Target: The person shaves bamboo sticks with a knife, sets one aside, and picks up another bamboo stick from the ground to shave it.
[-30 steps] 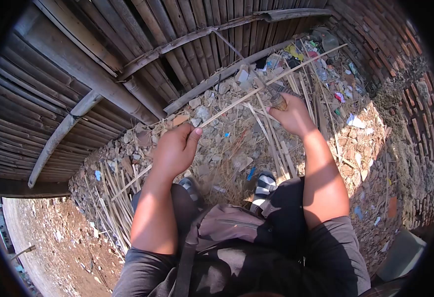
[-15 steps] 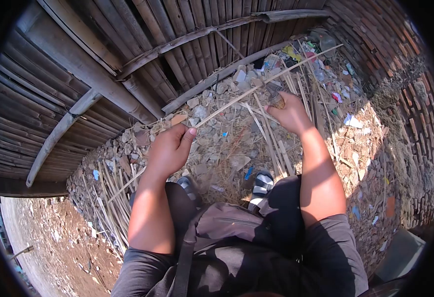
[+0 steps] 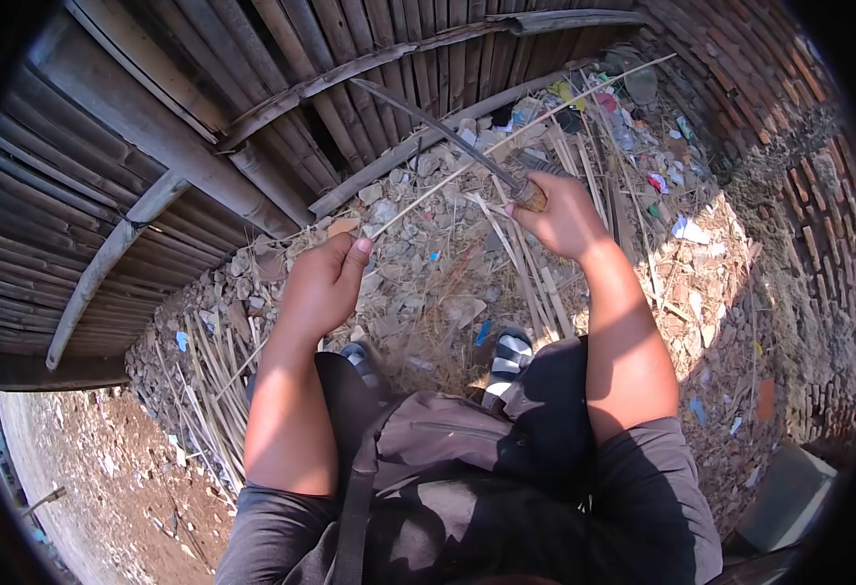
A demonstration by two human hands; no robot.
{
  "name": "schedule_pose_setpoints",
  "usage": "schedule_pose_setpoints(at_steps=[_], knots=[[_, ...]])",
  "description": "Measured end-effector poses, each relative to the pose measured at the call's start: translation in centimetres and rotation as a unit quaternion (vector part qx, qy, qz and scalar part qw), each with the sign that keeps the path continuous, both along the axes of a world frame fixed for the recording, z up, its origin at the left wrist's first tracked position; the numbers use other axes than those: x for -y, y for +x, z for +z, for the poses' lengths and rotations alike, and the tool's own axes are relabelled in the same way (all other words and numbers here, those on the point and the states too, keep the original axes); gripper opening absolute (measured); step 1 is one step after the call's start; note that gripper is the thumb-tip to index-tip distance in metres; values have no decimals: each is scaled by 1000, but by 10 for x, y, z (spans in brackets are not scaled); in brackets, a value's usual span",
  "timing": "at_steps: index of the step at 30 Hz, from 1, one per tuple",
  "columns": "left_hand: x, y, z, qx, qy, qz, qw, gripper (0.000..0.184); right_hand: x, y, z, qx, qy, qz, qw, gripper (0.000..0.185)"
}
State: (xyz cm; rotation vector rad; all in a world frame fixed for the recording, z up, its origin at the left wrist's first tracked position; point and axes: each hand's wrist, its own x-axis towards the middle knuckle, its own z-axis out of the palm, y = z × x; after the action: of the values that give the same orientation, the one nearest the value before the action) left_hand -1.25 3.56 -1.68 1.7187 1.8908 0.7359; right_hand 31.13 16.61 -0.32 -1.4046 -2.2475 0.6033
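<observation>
My left hand (image 3: pixel 320 283) is closed on the near end of a long, thin bamboo strip (image 3: pixel 598 93), thumb on top. The strip slants away to the upper right, above the littered ground. In my right hand (image 3: pixel 566 222) is a machete, its wooden handle (image 3: pixel 532 198) wrapped by my fingers. Its long, narrow dark blade (image 3: pixel 418 115) points to the upper left and crosses the strip in view; whether the two touch I cannot tell. A dark ridged object (image 3: pixel 545 164) shows just beyond my right hand, partly hidden.
Bamboo slat wall (image 3: pixel 398 88) rises ahead and to the left, a brick wall (image 3: pixel 828 229) to the right. Several strips lie in a pile (image 3: pixel 208 390) at left; more strips (image 3: pixel 530 268) lie between my feet and the wall. Rubble and scraps cover the ground. A grey block (image 3: pixel 789 497) stands lower right.
The machete blade has swung into plain view, now pointing up and left across the strip. My left hand has shifted slightly left, and the strip's far end sits higher in view.
</observation>
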Motion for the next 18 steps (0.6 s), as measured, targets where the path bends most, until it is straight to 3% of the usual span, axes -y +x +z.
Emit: schedule_pose_setpoints(at_steps=[2, 6, 10, 13, 18], knots=[[-2, 7, 1, 1, 17, -11, 1000, 41, 2, -7, -12, -3, 59, 33, 998, 47], [0, 13, 6, 33, 5, -14, 999, 41, 21, -28, 10, 94, 24, 120, 988, 52], [5, 8, 5, 15, 20, -26, 999, 41, -4, -7, -8, -54, -76, 132, 987, 51], [4, 7, 4, 28, 24, -25, 999, 41, -10, -2, -11, -80, -100, 67, 989, 48], [1, 12, -1, 9, 36, -40, 998, 39, 21, -35, 9, 88, -9, 113, 990, 49]])
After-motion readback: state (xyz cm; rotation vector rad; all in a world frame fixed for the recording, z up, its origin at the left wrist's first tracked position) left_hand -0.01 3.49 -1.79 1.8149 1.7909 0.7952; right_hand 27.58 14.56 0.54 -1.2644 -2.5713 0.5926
